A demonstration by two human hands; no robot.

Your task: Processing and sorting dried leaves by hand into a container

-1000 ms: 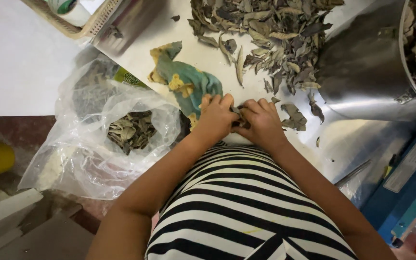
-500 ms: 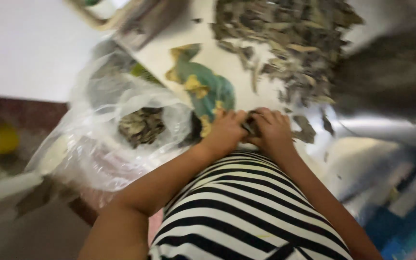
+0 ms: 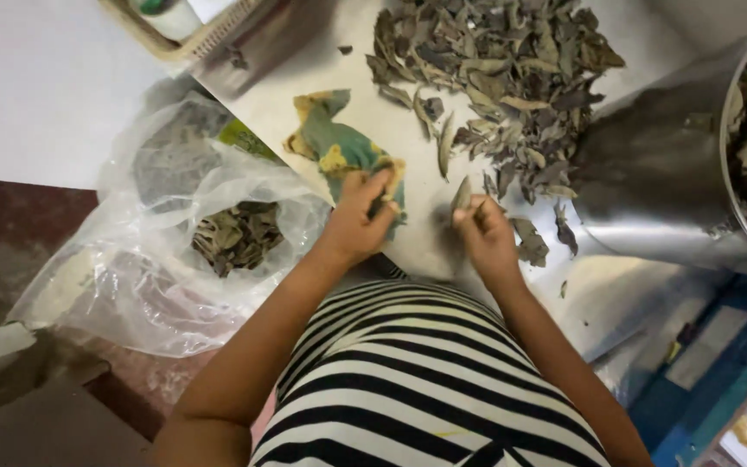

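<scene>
Steel tabletop [image 3: 408, 147] spreads before us, scattered with dried leaves. Our right hand [image 3: 488, 238] pinches one dried leaf [image 3: 461, 197] narrowly between its fingertips, the leaf's long axis pointing up and away from us. Our left hand [image 3: 358, 216] sits just beside it, fingers closed on a smaller scrap we cannot make out, over the green-and-yellow cloth [image 3: 339, 149]. Beyond the right hand lies the leaf pile [image 3: 512, 78], nearer that hand; the plastic bag [image 3: 183, 233] hangs left.

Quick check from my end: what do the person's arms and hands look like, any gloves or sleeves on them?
Both arms are bare from the upper arm down, with no sleeves in view. The left hand and right hand wear no gloves, and no rings, watch or bands show. The fingers are bare too. The top has black and white horizontal stripes.
</scene>
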